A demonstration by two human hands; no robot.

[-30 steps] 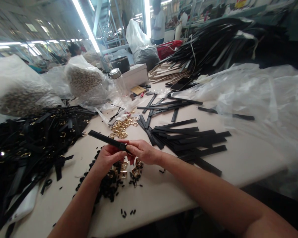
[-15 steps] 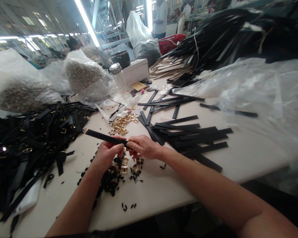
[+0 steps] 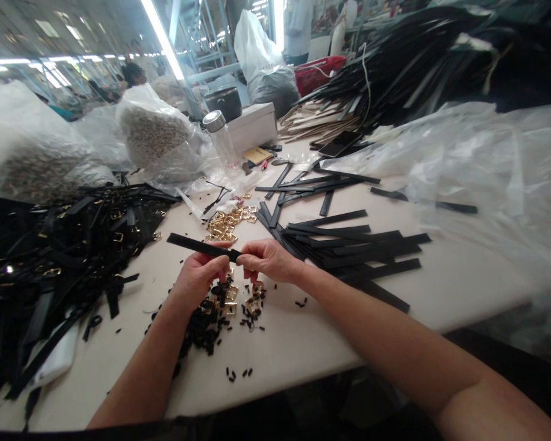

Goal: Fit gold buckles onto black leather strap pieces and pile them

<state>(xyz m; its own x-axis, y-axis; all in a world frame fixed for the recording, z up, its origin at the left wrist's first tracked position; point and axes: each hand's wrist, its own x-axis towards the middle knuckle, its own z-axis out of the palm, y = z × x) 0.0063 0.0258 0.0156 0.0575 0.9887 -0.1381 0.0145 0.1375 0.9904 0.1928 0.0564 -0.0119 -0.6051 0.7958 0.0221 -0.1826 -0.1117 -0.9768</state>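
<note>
Both my hands meet above the table's near middle, pinching one black strap (image 3: 197, 244) that sticks out to the upper left. My left hand (image 3: 201, 277) grips it from below, fingers closed. My right hand (image 3: 269, 260) pinches the strap's near end with thumb and fingers. Whether something small sits between the fingertips is hidden. Right under my hands lie several gold buckles (image 3: 232, 300) mixed into a scatter of small black loops (image 3: 202, 334).
A heap of black straps with buckles (image 3: 68, 245) fills the left. Loose black strips (image 3: 349, 242) lie to the right, a second pile of gold buckles (image 3: 227, 223) behind my hands. Clear bags (image 3: 156, 141), a bottle (image 3: 220, 141), a white box (image 3: 252, 125) and plastic sheeting (image 3: 477, 171) stand further back. People are in the distance.
My hands have stayed together on the strap and lifted slightly further from me; the strap's free end has levelled a little. The view has tilted slightly.
</note>
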